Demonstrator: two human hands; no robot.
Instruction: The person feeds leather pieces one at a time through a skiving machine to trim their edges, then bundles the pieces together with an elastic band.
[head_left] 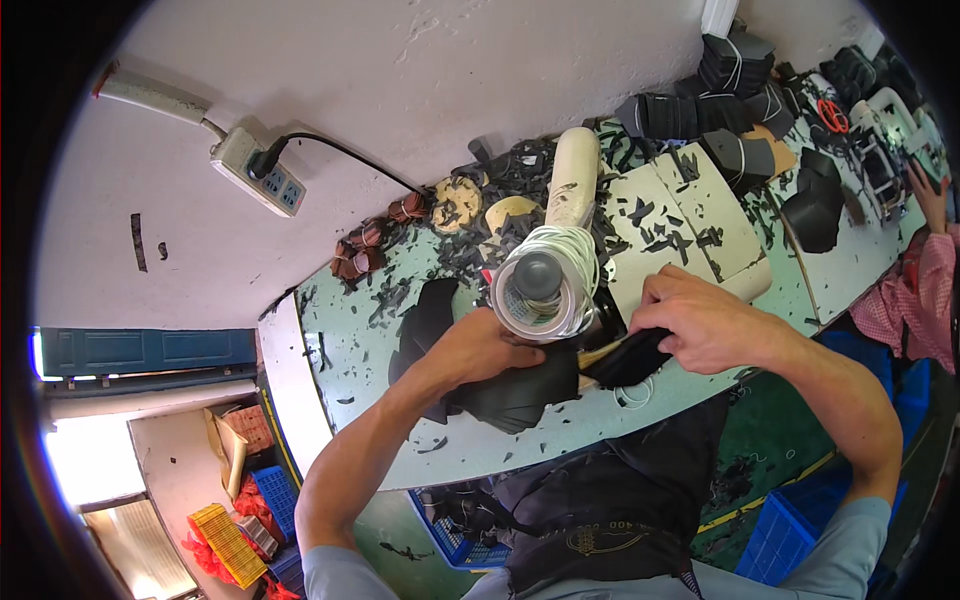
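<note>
Counter: pale green, spread out before me.
Cream machine: sits on the counter, white cord looped at the near end of its arm.
Black sheets: overlapping in a loose stack at the counter's front.
Left hand: my fingers lie over that stack; I can't tell whether they grip.
Right hand: my fingers pinch a black piece, just right of the stack.
Dark scraps: strewn about.
</note>
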